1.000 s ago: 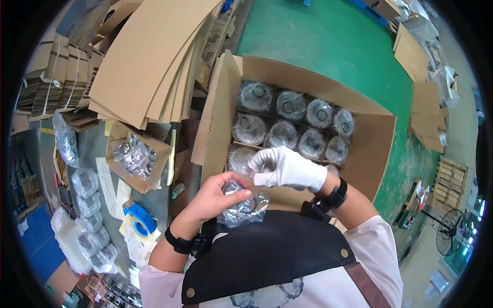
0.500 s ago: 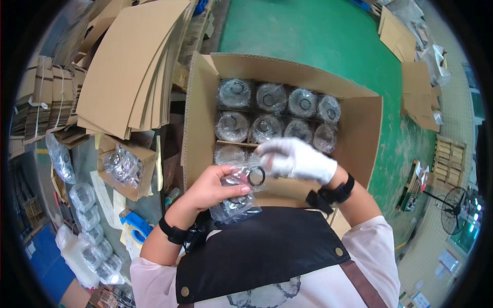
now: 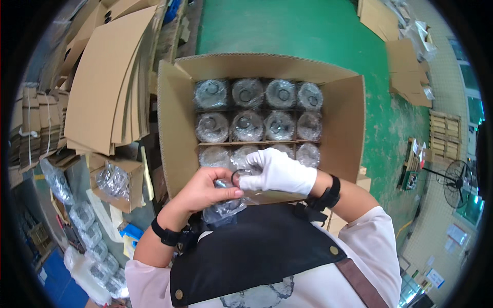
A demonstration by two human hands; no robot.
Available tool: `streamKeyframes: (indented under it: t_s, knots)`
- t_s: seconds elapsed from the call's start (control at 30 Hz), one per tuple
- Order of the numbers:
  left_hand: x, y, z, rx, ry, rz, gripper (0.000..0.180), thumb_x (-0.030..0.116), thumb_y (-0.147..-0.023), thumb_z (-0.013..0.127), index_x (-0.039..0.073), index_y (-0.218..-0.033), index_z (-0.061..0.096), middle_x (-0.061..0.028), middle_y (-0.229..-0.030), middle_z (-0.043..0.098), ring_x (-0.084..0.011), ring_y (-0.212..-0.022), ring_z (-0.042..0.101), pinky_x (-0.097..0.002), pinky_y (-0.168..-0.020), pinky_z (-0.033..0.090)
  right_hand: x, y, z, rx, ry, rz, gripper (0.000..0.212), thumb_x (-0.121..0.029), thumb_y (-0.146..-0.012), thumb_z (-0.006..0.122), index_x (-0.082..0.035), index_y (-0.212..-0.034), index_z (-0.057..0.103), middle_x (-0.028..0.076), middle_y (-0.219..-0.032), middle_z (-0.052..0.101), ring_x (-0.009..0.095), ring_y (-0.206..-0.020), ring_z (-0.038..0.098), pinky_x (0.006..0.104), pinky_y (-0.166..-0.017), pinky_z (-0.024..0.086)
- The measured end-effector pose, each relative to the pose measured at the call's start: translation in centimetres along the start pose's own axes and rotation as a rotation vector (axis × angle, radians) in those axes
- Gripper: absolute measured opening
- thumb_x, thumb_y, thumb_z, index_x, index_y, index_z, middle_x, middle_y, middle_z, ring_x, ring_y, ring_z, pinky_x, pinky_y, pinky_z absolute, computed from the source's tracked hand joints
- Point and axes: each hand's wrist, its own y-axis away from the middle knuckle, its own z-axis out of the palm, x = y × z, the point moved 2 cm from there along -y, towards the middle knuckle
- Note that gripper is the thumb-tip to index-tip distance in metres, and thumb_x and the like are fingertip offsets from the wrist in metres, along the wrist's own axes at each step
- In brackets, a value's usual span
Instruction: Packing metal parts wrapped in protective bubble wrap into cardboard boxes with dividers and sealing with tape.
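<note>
My bare left hand (image 3: 208,191) grips small clear plastic bags (image 3: 224,209) in front of my apron. A black ring (image 3: 235,177) shows at the top of the bunch, just beyond the left fingertips. My right hand (image 3: 281,173), in a white glove, has its thumb and fingers closed on the bag at this ring; the exact pinch is partly hidden. Both hands are over the near edge of an open cardboard box (image 3: 349,118). Inside it, wrapped round containers (image 3: 246,93) stand in rows between cardboard dividers, with dark rings on the tops of many.
Flat cardboard sheets (image 3: 105,82) lean at the left. Below them, a small carton (image 3: 134,185) holds clear plastic bags (image 3: 113,180), near a blue tape dispenser (image 3: 132,232). More wrapped containers (image 3: 91,235) line the left side. A black fan (image 3: 456,177) stands at the far right.
My right hand has come down and left, closing on the ringed bag at my left hand. Half a second ago its fingers were apart beside it. The view has shifted, bringing the third row into sight.
</note>
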Motion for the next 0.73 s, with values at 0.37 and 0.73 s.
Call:
streamKeyframes:
  t_s: [0.37, 0.73]
  knots:
    - [-0.4, 0.1, -0.6, -0.076, -0.021, 0.082, 0.057, 0.013, -0.074, 0.082, 0.001, -0.124, 0.057, -0.005, -0.112, 0.062, -0.0115, -0.104, 0.057, -0.0273, -0.092, 0.046, 7.9, 0.6, -8.6, 0.598, 0.529, 0.105, 0.04, -0.039, -0.085, 0.064, -0.004, -0.101, 0.072, 0.021, -0.098, 0.069, 0.037, -0.092, 0.067, 0.0429, -0.084, 0.053]
    - [-0.8, -1.8, 0.1, -0.287, 0.099, -0.021, 0.062, 0.004, -0.079, 0.079, 0.003, -0.132, 0.046, -0.0108, -0.111, 0.067, -0.0196, -0.105, 0.065, -0.0298, -0.092, 0.051, 15.7, 1.4, -10.9, -0.005, 1.012, 0.317, 0.066, -0.021, -0.078, 0.072, -0.015, -0.141, 0.049, 0.017, -0.094, 0.073, 0.025, -0.09, 0.072, 0.0346, -0.08, 0.054]
